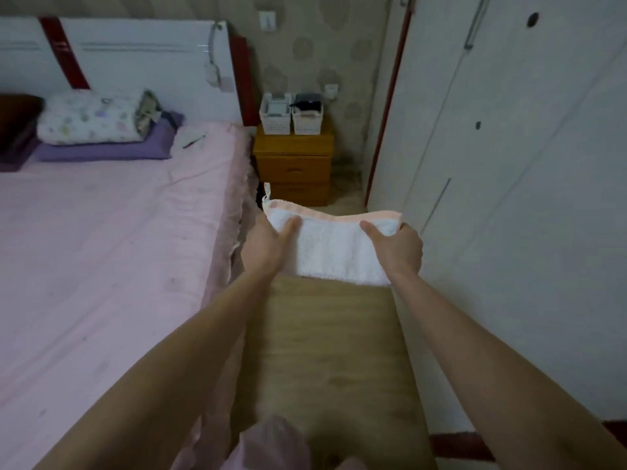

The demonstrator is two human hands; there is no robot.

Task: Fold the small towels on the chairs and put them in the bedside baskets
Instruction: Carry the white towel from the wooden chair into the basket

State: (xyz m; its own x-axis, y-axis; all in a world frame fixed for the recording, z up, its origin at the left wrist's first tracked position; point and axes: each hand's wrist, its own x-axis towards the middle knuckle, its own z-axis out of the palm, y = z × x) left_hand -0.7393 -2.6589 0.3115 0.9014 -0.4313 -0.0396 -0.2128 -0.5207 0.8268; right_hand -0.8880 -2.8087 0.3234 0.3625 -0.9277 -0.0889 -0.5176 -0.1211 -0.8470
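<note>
Towel (334, 252), white with a pink edge, is folded into a band and held up in the air in front of me, above the wooden floor (334, 351) between the bed (112, 239) and the wardrobe (509, 171). My left hand (268, 245) has its grip closed on the towel's left end, thumb lying on top of the cloth, and my right hand (398, 247) pinches the right end the same way (the fingers underneath are hidden by the fabric). A small loop sticks up from the towel's far left corner. Well beyond it, two white baskets (291, 114) sit side by side on the nightstand (294, 161) next to the headboard (135, 62); the left one holds something pale, the right one something dark. A flowered pillow (90, 121) rests on a purple one at the head of the bed.
</note>
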